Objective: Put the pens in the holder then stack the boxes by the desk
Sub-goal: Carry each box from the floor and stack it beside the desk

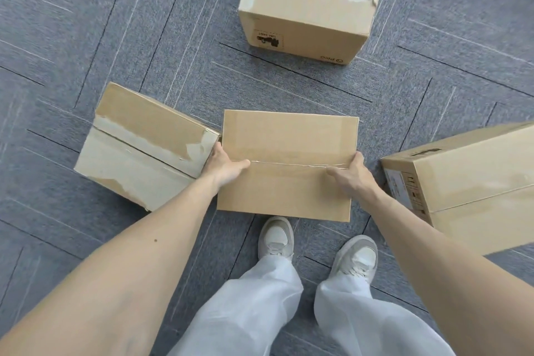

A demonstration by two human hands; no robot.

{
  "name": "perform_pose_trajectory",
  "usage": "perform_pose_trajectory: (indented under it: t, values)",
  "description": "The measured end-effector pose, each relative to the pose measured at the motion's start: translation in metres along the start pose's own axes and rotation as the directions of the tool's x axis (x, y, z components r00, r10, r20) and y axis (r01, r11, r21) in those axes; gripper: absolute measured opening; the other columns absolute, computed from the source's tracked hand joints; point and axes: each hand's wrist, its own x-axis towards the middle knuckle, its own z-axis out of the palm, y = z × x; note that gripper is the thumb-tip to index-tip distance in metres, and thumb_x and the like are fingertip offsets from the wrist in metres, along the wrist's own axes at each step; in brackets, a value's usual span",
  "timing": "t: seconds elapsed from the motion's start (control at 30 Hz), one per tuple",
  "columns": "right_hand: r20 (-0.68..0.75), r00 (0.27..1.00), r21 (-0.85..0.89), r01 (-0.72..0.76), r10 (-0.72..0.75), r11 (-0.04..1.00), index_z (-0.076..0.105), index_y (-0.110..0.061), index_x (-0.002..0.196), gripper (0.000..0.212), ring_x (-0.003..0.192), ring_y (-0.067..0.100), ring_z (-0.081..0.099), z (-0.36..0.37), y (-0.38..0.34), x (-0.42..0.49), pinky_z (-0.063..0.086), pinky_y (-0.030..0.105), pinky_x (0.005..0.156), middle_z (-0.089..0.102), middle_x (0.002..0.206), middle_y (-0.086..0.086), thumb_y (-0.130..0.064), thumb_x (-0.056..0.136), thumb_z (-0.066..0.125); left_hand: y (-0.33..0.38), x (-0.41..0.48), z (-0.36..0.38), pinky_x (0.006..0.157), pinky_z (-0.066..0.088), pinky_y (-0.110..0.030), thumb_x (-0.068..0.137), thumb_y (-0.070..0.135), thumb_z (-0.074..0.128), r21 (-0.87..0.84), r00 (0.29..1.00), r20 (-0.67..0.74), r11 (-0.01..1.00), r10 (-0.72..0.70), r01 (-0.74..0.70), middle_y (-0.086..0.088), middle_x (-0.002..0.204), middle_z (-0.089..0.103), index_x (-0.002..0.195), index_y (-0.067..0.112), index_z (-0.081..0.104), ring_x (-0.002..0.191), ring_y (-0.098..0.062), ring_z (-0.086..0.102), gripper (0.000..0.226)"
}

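Observation:
A flat taped cardboard box is in front of my feet. My left hand grips its left side, thumb on top along the tape seam. My right hand grips its right side the same way. Whether the box rests on the carpet or is lifted I cannot tell. A worn box with torn tape lies on the carpet just left of it, touching or nearly touching. A larger box stands further ahead. A long box lies at the right. No pens or holder are in view.
Grey carpet tiles cover the floor. My feet in pale shoes stand just behind the held box. Open carpet lies between the middle box and the far box, and to the far left.

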Motion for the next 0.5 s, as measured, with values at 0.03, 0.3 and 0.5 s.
perform_pose_trajectory:
  t: [0.03, 0.3, 0.5]
  values:
    - [-0.005, 1.000, 0.010, -0.003, 0.003, 1.000, 0.031, -0.007, 0.132, 0.063, 0.115, 0.035, 0.055, 0.000, -0.001, -0.001, 0.044, 0.037, 0.093, 0.055, 0.130, 0.019, -0.035, 0.086, 0.065, -0.001, -0.001, 0.000, 0.113, 0.033, -0.039, 0.085, 0.041, 0.070, -0.022, 1.000, 0.005, 1.000, -0.002, 0.002, -0.006, 0.156, 0.036, 0.155, 0.013, 0.010, 0.140, -0.027, 0.039, 0.096]
    - [0.018, 1.000, 0.039, 0.018, -0.019, 0.999, 0.036, -0.012, 0.136, 0.075, 0.116, 0.030, 0.056, -0.014, 0.008, -0.025, 0.048, 0.045, 0.098, 0.055, 0.132, 0.013, -0.046, 0.078, 0.070, -0.008, -0.021, -0.011, 0.112, 0.032, -0.038, 0.084, 0.043, 0.073, -0.084, 0.996, 0.068, 0.994, -0.062, 0.068, -0.007, 0.156, 0.036, 0.156, 0.015, 0.008, 0.140, -0.026, 0.039, 0.101]
    - [-0.034, 0.999, 0.054, 0.006, -0.004, 0.999, 0.035, -0.005, 0.139, 0.087, 0.121, 0.032, 0.050, -0.016, 0.010, -0.025, 0.045, 0.041, 0.100, 0.046, 0.138, 0.018, -0.048, 0.075, 0.075, 0.003, -0.029, -0.012, 0.109, 0.039, -0.039, 0.065, 0.053, 0.081, -0.094, 0.999, 0.028, 0.995, -0.022, 0.025, -0.006, 0.148, 0.046, 0.146, 0.016, 0.033, 0.133, -0.025, 0.046, 0.101]
